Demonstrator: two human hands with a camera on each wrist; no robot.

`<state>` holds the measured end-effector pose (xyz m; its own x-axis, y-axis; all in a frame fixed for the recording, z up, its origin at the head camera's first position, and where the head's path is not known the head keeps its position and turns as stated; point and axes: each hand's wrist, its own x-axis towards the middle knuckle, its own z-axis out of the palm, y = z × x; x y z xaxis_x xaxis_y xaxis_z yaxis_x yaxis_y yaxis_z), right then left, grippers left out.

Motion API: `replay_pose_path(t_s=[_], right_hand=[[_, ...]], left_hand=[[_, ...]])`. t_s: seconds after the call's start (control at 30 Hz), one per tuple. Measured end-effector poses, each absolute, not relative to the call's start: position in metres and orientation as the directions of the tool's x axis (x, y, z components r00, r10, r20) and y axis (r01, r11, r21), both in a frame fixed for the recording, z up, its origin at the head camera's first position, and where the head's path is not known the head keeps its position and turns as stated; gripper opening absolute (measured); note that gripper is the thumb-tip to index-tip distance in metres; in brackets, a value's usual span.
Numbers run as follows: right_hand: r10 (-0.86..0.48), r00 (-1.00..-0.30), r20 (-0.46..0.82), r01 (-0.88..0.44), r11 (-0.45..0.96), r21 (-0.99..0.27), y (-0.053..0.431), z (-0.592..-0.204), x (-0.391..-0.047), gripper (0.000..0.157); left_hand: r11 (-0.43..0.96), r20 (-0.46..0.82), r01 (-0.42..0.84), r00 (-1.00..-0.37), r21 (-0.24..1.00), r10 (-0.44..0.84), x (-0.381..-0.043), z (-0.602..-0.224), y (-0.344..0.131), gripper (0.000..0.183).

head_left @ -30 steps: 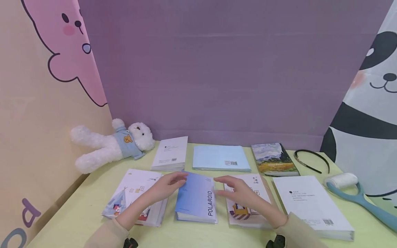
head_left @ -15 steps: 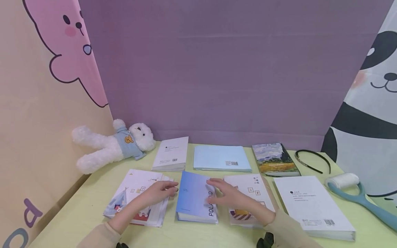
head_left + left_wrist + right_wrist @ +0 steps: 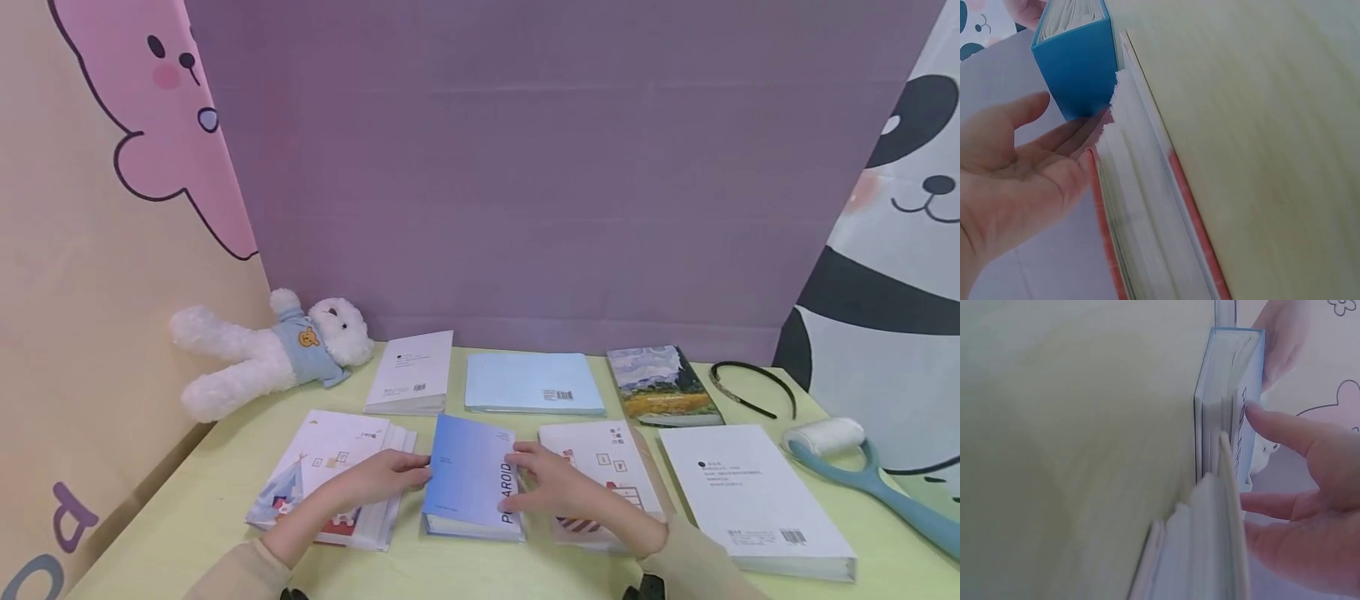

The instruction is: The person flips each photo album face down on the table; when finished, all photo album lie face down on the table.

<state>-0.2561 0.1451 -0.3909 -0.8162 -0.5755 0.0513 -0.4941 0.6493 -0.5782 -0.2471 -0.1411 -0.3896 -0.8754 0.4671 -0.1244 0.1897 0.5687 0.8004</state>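
A blue gradient book marked POLAROID [image 3: 467, 475] lies flat on the yellow table, with its thick white page block showing at the near side. My left hand [image 3: 384, 478] is at its left side, fingers extended to the blue spine [image 3: 1079, 69] in the left wrist view. From the right, my right hand [image 3: 551, 485] reaches over the edge, thumb and fingers spread; in the right wrist view the thumb [image 3: 1272, 425] rests on the cover. Below my left forearm lies a white illustrated book [image 3: 307, 467], and another illustrated book [image 3: 588, 442] lies partly under my right hand.
Behind stand a white book [image 3: 412, 367], a pale blue book [image 3: 528, 379] and a landscape-painting book [image 3: 663, 387]. At right are a thick white book [image 3: 750, 492], a black headband [image 3: 757, 375] and a blue-handled lint roller [image 3: 885, 483]. A plush bear [image 3: 300, 342] lies far left.
My left hand has drawn back from the top of the blue book to its left side. My right hand has moved left and down onto the book's right edge.
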Motion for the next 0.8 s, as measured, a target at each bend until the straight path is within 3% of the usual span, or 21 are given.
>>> replay_pose_path(t_s=[0.2,0.47,0.8], right_hand=[[-0.596,-0.801,0.050,-0.503,0.626,-0.596,0.140,-0.389,-0.254,0.073],[-0.536,-0.844,0.025,-0.456,0.691,-0.562,0.127,-0.390,-0.254,0.071],[-0.484,-0.875,0.011,-0.388,0.688,-0.613,0.111,-0.393,-0.253,0.081]], left_hand=[[0.569,-0.152,0.182,-0.859,0.802,0.489,-0.245,-0.388,-0.139,0.054],[0.588,-0.141,0.195,-0.868,0.785,0.477,-0.244,-0.385,-0.140,0.052],[0.523,-0.128,0.115,-0.905,0.844,0.407,-0.249,-0.386,-0.145,0.054]])
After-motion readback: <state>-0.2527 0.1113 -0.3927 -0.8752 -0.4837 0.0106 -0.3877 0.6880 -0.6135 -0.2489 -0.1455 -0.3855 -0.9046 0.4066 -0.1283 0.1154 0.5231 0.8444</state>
